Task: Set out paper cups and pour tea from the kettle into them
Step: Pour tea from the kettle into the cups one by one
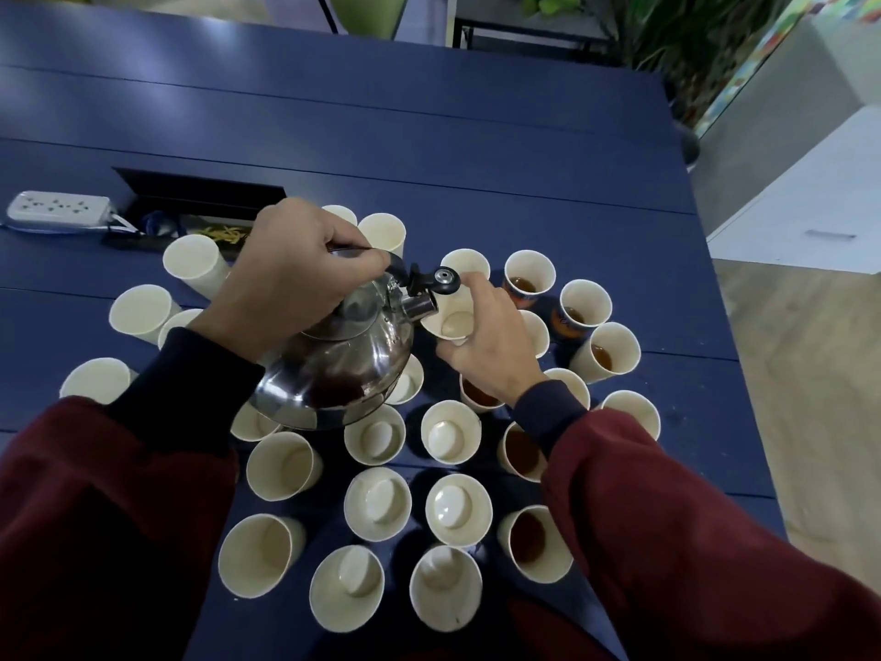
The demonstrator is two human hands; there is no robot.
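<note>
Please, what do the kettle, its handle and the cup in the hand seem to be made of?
Kettle: polished metal, probably stainless steel; its body mirrors the surroundings. Handle: black, smooth, likely plastic, though the look cannot settle it. Cup: thin cream paper with a thin rim; the slight inner sheen suggests a coating.

The kettle [343, 369] is polished metal, mirror-glossy, with a black plastic handle [399, 270]. The cups [376, 503] are cream paper, matt outside, faintly shiny within. The surface [429, 159] is smooth blue boards with a soft sheen. The sleeves [95, 493] are matt maroon cloth. The power strip [57, 207] is white plastic.
</note>
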